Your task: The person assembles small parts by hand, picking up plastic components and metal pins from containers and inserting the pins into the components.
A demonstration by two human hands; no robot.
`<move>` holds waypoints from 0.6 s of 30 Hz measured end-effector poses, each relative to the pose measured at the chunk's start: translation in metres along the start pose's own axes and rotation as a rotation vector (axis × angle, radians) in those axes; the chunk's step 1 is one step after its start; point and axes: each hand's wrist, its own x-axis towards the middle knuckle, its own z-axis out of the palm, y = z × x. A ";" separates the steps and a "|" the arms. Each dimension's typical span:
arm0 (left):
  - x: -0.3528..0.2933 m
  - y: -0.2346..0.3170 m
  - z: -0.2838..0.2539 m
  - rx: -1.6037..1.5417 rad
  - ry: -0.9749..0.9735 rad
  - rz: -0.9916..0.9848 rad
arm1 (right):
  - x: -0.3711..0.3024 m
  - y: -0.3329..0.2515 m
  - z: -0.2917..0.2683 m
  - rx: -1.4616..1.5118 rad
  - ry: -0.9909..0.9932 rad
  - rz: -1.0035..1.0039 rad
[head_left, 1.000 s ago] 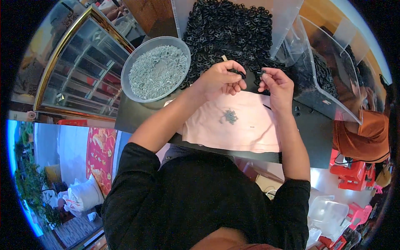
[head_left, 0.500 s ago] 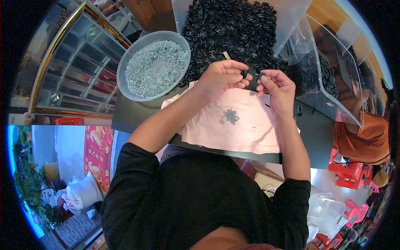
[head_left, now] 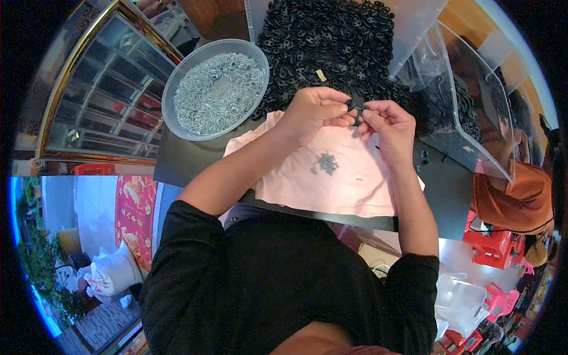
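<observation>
Above the cloth, my left hand pinches a small round black plastic piece between thumb and fingers. Close beside it, my right hand is closed on a small dark piece with a thin metal shank, which looks like a screw. The shank points at the black piece and seems to meet it; fingers hide the exact contact. Below both hands, a little heap of silver screws lies on the pink cloth.
A round clear tub full of silver screws stands at the left. Ahead is a large heap of black two-holed plastic pieces, with a yellowish scrap on it. Clear plastic bins border the right. Several small black bits lie on the dark table.
My right hand has moved left toward my left hand, bringing the metal shank up to the black piece. The gap between the two hands has narrowed.
</observation>
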 end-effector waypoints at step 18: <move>-0.001 -0.004 0.005 0.091 0.067 0.074 | 0.000 0.006 0.004 -0.005 0.015 0.005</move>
